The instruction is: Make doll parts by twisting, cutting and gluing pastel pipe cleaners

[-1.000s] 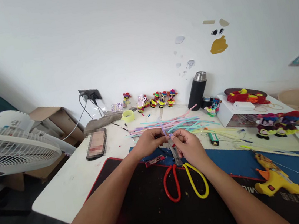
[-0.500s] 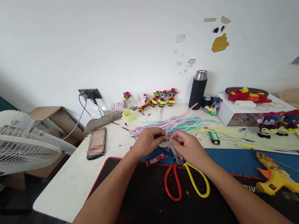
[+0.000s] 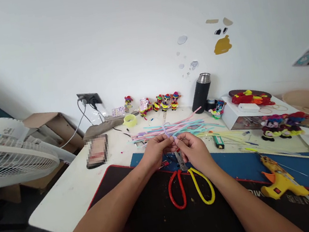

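Note:
Between the fingertips of both my hands is a lilac pipe cleaner [image 3: 166, 130], bent, with one end rising up and to the left. My left hand [image 3: 157, 151] pinches it from the left side. From the right, my right hand [image 3: 193, 148] pinches it close by, so the fingertips of the two hands nearly meet. Under my hands lie scissors [image 3: 183, 166] with one red and one yellow handle, their blades partly hidden. Behind the hands, a loose pile of pink, lilac and mint pipe cleaners [image 3: 197, 127] spreads over the white table.
A yellow hot glue gun [image 3: 283, 184] lies on the dark mat [image 3: 146, 218] at right. Further back stand a black thermos [image 3: 201, 93], small colourful figures [image 3: 166, 102], a yellow tape roll [image 3: 130, 120] and a white box [image 3: 235, 115]. A phone [image 3: 97, 151] and a fan [image 3: 12, 156] are at left.
Both hands have shifted slightly up and drawn closer together around the lilac pipe cleaner, which now leans more to the left. The whole view has moved a little; the scissors still lie below.

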Demonstrator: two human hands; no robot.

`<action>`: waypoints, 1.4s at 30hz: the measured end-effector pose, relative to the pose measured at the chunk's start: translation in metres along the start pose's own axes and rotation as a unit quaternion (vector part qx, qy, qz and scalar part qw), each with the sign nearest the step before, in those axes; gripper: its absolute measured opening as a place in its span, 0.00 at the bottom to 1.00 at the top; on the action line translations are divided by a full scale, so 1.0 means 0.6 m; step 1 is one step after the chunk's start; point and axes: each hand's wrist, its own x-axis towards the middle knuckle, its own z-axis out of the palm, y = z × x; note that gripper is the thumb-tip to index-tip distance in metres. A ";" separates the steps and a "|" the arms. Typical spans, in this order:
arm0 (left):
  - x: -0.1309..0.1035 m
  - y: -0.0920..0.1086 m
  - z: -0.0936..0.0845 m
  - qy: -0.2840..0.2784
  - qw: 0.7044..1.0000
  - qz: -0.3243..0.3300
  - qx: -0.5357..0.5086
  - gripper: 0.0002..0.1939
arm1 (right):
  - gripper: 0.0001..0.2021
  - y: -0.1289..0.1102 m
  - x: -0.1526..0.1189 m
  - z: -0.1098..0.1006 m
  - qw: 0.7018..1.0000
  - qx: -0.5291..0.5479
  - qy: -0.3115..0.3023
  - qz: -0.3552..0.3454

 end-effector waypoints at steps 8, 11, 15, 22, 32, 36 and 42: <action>-0.002 0.009 -0.008 -0.027 0.999 0.003 0.039 0.22 | 0.13 -0.008 0.001 -0.003 1.000 0.008 -0.004 0.017; 0.003 0.019 -0.018 -0.043 0.996 0.005 0.075 0.22 | 0.12 -0.010 0.001 -0.004 1.000 0.006 -0.016 0.014; 0.008 0.034 -0.030 -0.064 0.985 0.027 0.160 0.20 | 0.11 -0.009 0.000 -0.005 1.000 -0.004 -0.025 0.007; 0.005 0.057 -0.049 -0.108 0.934 0.089 0.329 0.15 | 0.05 -0.008 -0.003 -0.007 0.995 -0.082 -0.063 -0.009; 0.000 0.030 -0.022 -0.056 0.985 0.063 0.150 0.18 | 0.11 -0.010 -0.002 -0.003 1.000 -0.005 -0.025 0.015; -0.005 0.009 0.000 0.006 0.999 0.036 0.040 0.21 | 0.11 -0.008 -0.002 0.002 1.000 0.012 -0.013 0.009; -0.006 0.005 -0.003 -0.012 0.998 0.034 0.052 0.19 | 0.10 0.000 -0.002 0.001 1.000 0.010 -0.001 -0.001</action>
